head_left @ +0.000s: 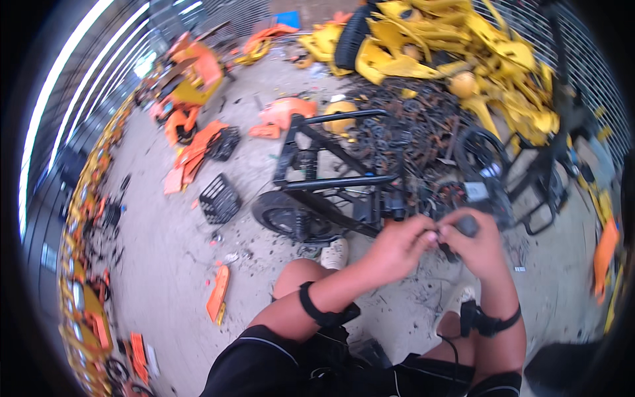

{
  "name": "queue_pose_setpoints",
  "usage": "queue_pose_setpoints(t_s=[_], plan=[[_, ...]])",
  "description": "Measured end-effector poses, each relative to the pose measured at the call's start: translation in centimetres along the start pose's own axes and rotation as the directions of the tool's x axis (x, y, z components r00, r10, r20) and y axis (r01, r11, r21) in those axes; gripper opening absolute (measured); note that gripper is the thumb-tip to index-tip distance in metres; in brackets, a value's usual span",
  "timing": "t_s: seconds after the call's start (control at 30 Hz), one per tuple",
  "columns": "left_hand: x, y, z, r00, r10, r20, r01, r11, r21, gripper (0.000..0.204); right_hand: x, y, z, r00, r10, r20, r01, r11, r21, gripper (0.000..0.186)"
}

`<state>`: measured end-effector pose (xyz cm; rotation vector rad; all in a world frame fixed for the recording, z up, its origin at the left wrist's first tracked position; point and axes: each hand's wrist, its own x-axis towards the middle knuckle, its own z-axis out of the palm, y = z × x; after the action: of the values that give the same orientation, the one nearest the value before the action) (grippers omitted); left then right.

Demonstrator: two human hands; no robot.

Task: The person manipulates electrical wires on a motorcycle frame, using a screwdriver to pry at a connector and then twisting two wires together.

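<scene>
My left hand point(402, 250) and my right hand point(475, 246) meet in front of me, fingertips pinched close together. A dark grey rounded piece point(467, 225) sits in my right hand, between thumb and fingers; its kind is not clear. Whatever my left fingers pinch is too small and blurred to name. Just beyond my hands stands a black metal vehicle frame point(344, 180), like that of a small scooter, with a black-tyred wheel point(274, 215) on its left side and a shock-absorber spring point(307, 164).
A heap of dark, rusty metal parts point(423, 126) lies beyond the frame, with yellow plastic panels point(410, 49) piled behind. To the left are a black plastic crate point(220, 198) and orange panels point(198, 149). Yellow-and-orange vehicles point(83, 291) line the far left. Another black frame point(549, 172) stands right.
</scene>
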<state>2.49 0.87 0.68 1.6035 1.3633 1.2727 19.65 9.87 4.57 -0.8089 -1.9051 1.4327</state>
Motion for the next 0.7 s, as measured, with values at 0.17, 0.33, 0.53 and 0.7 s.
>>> queue_pose_setpoints(t_s=[0.17, 0.33, 0.53, 0.7], plan=[[-0.6, -1.1, -0.4, 0.966, 0.234, -0.105, -0.188, 0.924, 0.334, 0.01, -0.3, 0.8, 1.1, 0.976, 0.217, -0.007, -0.216, 0.973, 0.076, 0.004], [-1.0, -2.5, -1.0, 0.97, 0.242, -0.037, -0.188, 0.832, 0.521, 0.013, 0.4, 1.8, 1.1, 0.959, 0.279, 0.055, -0.277, 0.96, -0.049, 0.004], [-0.9, -3.8, -1.8, 0.96, 0.258, 0.112, -0.271, 0.739, 0.617, 0.025, 0.6, 2.4, 1.0, 0.969, 0.203, 0.138, -0.154, 0.941, -0.3, 0.009], [-1.2, -4.1, -1.6, 0.941, 0.322, 0.105, -0.319, 0.738, 0.594, 0.024, 0.6, 2.6, 1.3, 0.938, 0.189, 0.289, -0.066, 0.919, -0.388, 0.01]])
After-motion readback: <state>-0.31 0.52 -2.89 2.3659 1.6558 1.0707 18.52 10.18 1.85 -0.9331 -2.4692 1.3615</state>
